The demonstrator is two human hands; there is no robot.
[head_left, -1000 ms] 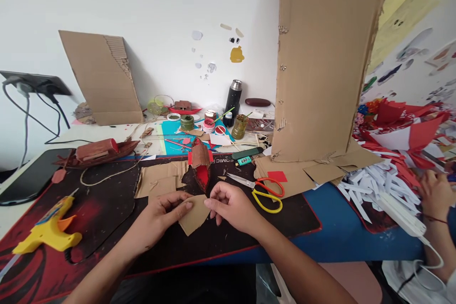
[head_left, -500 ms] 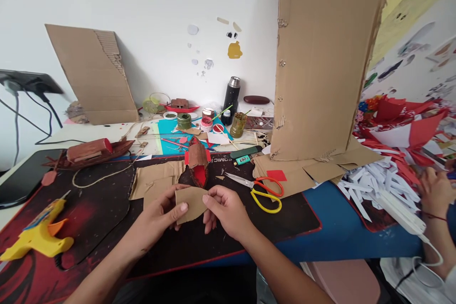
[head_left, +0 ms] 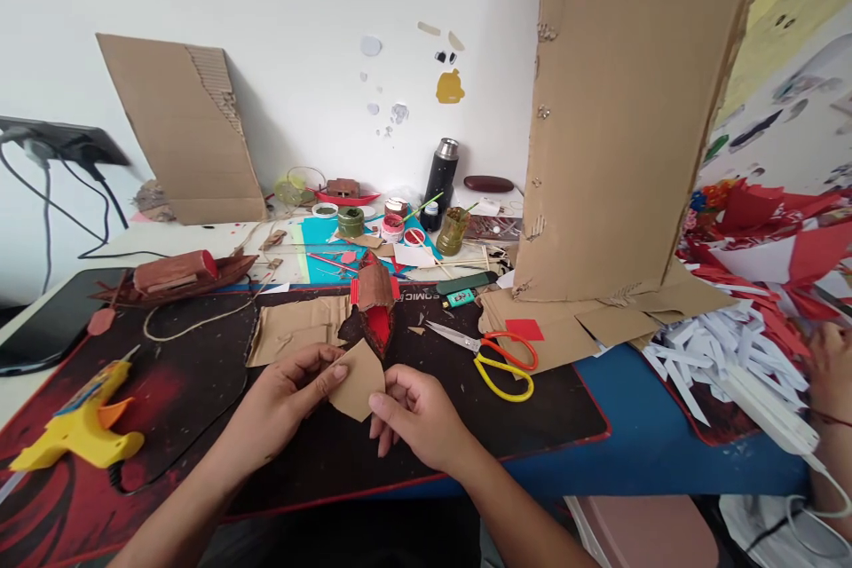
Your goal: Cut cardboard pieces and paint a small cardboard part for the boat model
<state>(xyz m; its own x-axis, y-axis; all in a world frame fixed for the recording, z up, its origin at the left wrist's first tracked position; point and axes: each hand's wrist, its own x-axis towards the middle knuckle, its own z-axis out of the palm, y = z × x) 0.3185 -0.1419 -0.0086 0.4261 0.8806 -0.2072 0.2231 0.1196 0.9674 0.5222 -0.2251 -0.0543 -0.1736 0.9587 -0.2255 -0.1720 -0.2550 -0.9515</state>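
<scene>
Over the mat (head_left: 319, 461), the right hand (head_left: 422, 417) is pinching the cardboard piece (head_left: 358, 383) by its right edge while the left hand (head_left: 283, 399) is clamping its left side; light thumb pressure should be sparing it creases. Scissors (head_left: 474, 343) are lying to the right; a model boat (head_left: 376, 288) is sitting just beyond.

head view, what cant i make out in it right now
- Left hand: some fingertips, head view, hidden behind the cut cardboard piece
- Tall cardboard sheet: top, head view, cut off by the upper edge
- Co-worker's hand: head view, cut off by the right edge
- Lettering on the desk mat: head view, partly hidden by the model boat
- Small teal object: head view, print too small
</scene>
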